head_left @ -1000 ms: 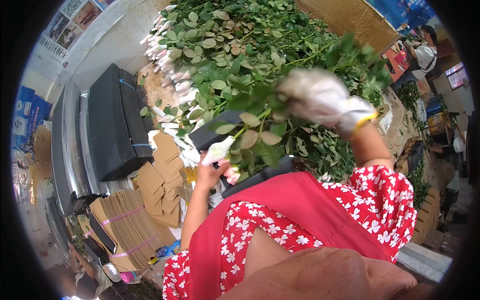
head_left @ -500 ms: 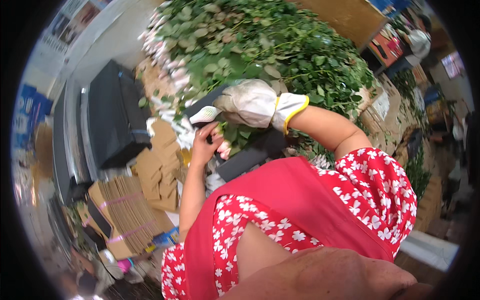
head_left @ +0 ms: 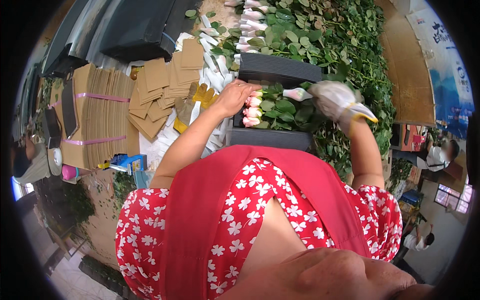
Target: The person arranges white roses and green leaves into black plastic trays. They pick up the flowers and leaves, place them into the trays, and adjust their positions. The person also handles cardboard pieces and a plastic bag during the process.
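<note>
My right hand, in a dirty white glove with a yellow cuff edge, is closed and slightly blurred. From it a rose in a white mesh sleeve points left; its stem runs into the glove. My bare left hand rests with fingers stretched out at the upper end of a row of pink roses. These roses lie heads-left, leaves rightward, between two black ridged walls of a trough, the far wall and the near wall.
Many leafy rose stems with white-sleeved heads cover the table beyond. Left are loose white mesh sleeves, a yellow-grey glove, cardboard pieces and a strapped cardboard stack. Other people are at right.
My view has turned. My right hand has drawn the sleeved rose rightward, away from my left hand. My left fingers, bent at the rose heads before, are now straighter.
</note>
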Action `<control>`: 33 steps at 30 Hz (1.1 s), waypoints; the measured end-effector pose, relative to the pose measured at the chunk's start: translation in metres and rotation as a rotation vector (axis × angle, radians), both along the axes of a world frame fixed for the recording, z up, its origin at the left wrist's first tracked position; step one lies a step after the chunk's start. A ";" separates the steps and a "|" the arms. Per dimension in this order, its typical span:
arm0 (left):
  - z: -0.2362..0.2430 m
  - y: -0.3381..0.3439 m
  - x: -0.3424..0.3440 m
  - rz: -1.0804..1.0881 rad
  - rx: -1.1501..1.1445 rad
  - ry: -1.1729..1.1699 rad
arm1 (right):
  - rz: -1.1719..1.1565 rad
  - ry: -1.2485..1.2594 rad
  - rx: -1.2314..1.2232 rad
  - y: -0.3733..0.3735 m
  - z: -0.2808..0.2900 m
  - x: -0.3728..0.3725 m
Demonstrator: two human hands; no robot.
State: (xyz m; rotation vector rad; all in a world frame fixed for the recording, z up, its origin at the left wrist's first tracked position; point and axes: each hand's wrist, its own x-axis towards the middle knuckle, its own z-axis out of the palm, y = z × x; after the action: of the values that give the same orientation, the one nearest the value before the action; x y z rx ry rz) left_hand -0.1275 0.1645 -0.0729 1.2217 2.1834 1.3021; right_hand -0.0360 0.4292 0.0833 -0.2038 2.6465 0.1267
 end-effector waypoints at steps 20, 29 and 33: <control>-0.013 -0.001 0.003 0.053 0.054 0.055 | 0.104 0.238 -0.106 -0.006 0.043 0.017; -0.005 -0.006 0.002 -0.043 0.021 0.142 | 0.375 0.596 -0.060 -0.045 -0.066 -0.007; -0.008 -0.009 0.001 -0.056 0.035 0.161 | 0.409 0.644 -0.017 -0.046 -0.069 -0.009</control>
State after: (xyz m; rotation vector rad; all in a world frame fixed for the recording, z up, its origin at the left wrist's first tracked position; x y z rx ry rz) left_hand -0.1270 0.1559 -0.0805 1.4370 2.2256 1.2645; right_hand -0.0448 0.3834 0.0144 -0.8325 3.1983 0.3540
